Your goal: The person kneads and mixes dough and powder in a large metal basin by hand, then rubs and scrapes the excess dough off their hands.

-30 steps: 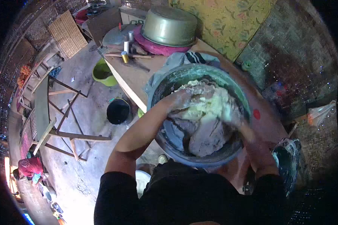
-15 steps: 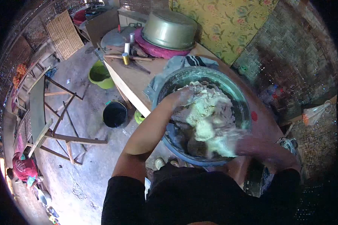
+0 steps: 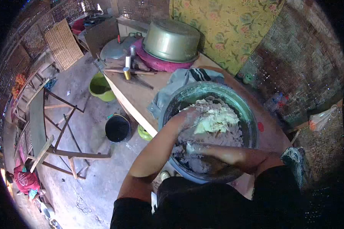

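A large round basin point(image 3: 253, 126) holds a lumpy, pale dough point(image 3: 221, 118), crumbly and floury at its top. At the basin's left side, my left hand point(image 3: 190, 116) touches the dough, its fingers hidden by the mass and the dim light. My right hand point(image 3: 197, 149) reaches across the near side of the basin, low against the darker dough there. A whitish coating covers it, and how its fingers are bent does not show. Under the basin's far left edge lies a grey cloth point(image 3: 172, 86) with dark stripes.
The basin stands on a wooden table point(image 3: 141, 108). Behind it, a big metal pot point(image 3: 171, 41) sits on a pink cover point(image 3: 151, 61), near a gold-coloured spool point(image 3: 127, 73). A green tub point(image 3: 107, 95) and black bucket point(image 3: 117, 129) stand on the floor. A person point(image 3: 26, 181) crouches far left.
My right hand has swung from the basin's right side leftward across its near part. The pale dough that was stretched toward that hand now lies heaped at the far side.
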Motion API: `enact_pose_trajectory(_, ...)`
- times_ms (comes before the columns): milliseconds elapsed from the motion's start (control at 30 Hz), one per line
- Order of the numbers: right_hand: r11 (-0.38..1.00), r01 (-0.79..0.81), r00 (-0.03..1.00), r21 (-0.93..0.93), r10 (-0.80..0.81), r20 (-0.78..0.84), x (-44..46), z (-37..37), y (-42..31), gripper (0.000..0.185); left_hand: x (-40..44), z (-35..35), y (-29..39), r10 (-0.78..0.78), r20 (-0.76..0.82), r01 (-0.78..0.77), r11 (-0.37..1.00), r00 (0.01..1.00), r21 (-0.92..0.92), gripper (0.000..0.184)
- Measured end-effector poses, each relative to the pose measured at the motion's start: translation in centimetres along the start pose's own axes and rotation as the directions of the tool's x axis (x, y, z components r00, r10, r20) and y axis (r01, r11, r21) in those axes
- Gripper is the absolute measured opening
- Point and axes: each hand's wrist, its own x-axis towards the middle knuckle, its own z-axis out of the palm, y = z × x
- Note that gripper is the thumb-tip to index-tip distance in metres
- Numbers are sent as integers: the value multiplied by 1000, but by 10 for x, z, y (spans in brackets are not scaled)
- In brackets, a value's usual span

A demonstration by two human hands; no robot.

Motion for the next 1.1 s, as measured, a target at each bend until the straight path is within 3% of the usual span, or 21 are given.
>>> enact_pose_trajectory(200,996,-82,996,-40,80,-40,15,-12,3,44,17,-14,-40,66,-34,-44,893,997,449,36)
enact_pose_trajectory(367,994,-101,992,-50,97,-76,-1,-12,-5,46,29,-23,-76,42,-21,-16,730,999,683,34)
enact_pose_trajectory(433,993,-110,990,-29,107,-88,-22,-13,-10,46,29,-26,-82,13,-23,6,736,1000,677,33)
enact_pose_trajectory(467,993,-115,989,-10,114,-93,-36,-14,-13,47,30,-24,-79,-120,-71,139,855,990,500,30)
enact_pose_trajectory(500,992,-127,987,5,127,-101,-53,-17,-16,47,28,-24,-77,-121,-70,140,855,990,500,30)
enact_pose_trajectory(567,987,-156,980,41,159,-118,-89,-27,-22,48,26,-25,-74,171,-20,-122,777,985,617,42)
enact_pose_trajectory(633,973,-214,963,82,224,-146,-129,-41,-24,49,30,-25,-79,-110,-94,132,954,989,271,42)
enact_pose_trajectory(700,950,-294,931,107,310,-194,-170,-56,-23,50,21,-20,-53,175,-41,-94,699,984,709,30)
enact_pose_trajectory(733,933,-338,905,120,357,-230,-188,-64,-22,50,19,-20,-40,49,-53,-3,766,997,643,31)
enact_pose_trajectory(767,915,-383,872,125,403,-279,-207,-74,-20,50,22,-22,-45,56,-49,-11,763,997,646,31)
enact_pose_trajectory(800,895,-425,833,133,444,-329,-223,-81,-18,51,25,-24,-49,-8,-32,23,882,999,471,32)
enact_pose_trajectory(867,863,-495,754,98,483,-446,-241,-93,-16,52,16,-20,-33,145,26,-133,804,989,579,32)
enact_pose_trajectory(967,824,-560,688,-84,407,-601,-224,-99,-9,53,25,-22,-28,84,55,-99,734,995,672,31)
enact_pose_trajectory(1000,796,-579,687,-178,358,-633,-207,-95,-5,53,24,-22,-32,270,61,-245,727,961,641,30)
enact_pose_trajectory(1067,693,-612,708,-381,264,-655,-165,-81,-2,54,24,-24,-33,210,76,-209,734,975,646,30)
enact_pose_trajectory(1100,774,-569,723,-280,307,-619,-151,-74,-4,54,23,-24,-35,146,76,-160,746,986,646,31)
